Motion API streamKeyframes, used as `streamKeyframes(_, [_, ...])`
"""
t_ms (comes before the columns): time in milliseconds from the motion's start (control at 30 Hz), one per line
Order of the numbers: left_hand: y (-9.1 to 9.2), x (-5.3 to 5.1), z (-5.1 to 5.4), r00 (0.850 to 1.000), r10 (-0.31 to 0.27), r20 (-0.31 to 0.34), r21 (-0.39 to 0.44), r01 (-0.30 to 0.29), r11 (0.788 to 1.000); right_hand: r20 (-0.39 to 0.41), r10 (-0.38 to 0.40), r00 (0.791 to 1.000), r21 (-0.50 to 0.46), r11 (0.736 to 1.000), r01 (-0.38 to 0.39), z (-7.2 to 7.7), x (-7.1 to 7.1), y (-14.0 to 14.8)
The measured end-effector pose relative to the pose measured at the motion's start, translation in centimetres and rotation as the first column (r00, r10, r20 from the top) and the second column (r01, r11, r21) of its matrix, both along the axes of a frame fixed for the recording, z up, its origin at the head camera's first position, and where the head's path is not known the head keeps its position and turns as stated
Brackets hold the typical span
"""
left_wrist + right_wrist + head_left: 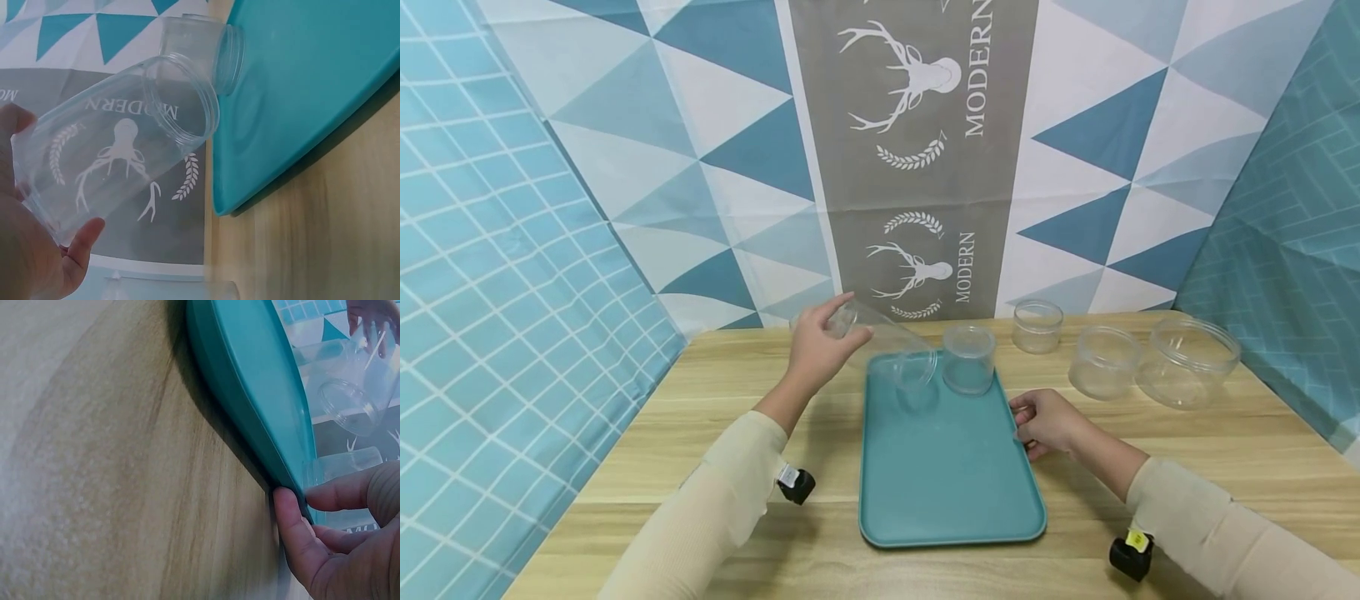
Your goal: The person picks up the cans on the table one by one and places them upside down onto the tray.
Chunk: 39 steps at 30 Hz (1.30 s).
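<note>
My left hand (pixel 820 346) grips a tall clear plastic jar (pixel 883 333) by its base end. The jar is tilted over the tray's far left corner, and its threaded mouth (pixel 206 112) points down and right. Underneath lies a teal rectangular tray (pixel 951 475) on the table. A shorter clear jar (pixel 968 362) stands at the tray's far right corner, its threaded rim down in the left wrist view. At the tray's right edge, my right hand (pixel 1052 421) pinches the rim between thumb and fingers (pixel 297 525).
To the right of the tray stand a small clear jar (pixel 1037 329), a medium one (pixel 1103 367) and a wide one (pixel 1187 367). Another clear container (pixel 175 289) is partly visible beyond my left hand. A patterned cloth wall (pixel 917 167) borders the table's back edge.
</note>
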State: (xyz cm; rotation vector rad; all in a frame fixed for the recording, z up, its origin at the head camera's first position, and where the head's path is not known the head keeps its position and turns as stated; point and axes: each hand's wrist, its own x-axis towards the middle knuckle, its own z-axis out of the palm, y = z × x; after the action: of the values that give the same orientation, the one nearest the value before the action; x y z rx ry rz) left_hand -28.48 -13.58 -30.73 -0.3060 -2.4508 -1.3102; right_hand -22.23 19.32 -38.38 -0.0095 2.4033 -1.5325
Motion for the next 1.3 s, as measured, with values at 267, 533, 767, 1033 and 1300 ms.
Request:
streamKeyframes(267, [0.7,-0.5,0.7,1.0,0.01,0.004,-0.152,-0.009,0.988,0.004,0.002,1.0,0.0,1.0,-0.002,0.1,-0.1,0.0])
streamKeyframes(533, [1.9,-1.3,1.0,1.0,0.015,-0.02,-0.305,-0.021,0.952,0.0,0.01,1.0,0.003,1.0,-0.01,0.1,-0.1,0.1])
streamKeyframes(767, [3.2,-1.7,1.7,0.999,-0.007,-0.05,-0.471,-0.017,0.882,0.005,0.003,1.0,0.001,1.0,-0.003,0.0,0.0,0.0])
streamKeyframes(1033, [4.2,-2.3,1.8,0.999,-0.021,-0.045,-0.582,-0.009,0.813,0.007,0.002,1.0,-0.01,1.0,-0.002,-0.1,0.0,0.0])
streamKeyframes(1300, [5.6,-2.7,1.9,1.0,-0.023,0.006,-0.651,0.022,0.759,0.007,0.009,1.0,-0.017,1.0,-0.009,-0.1,0.0,0.1])
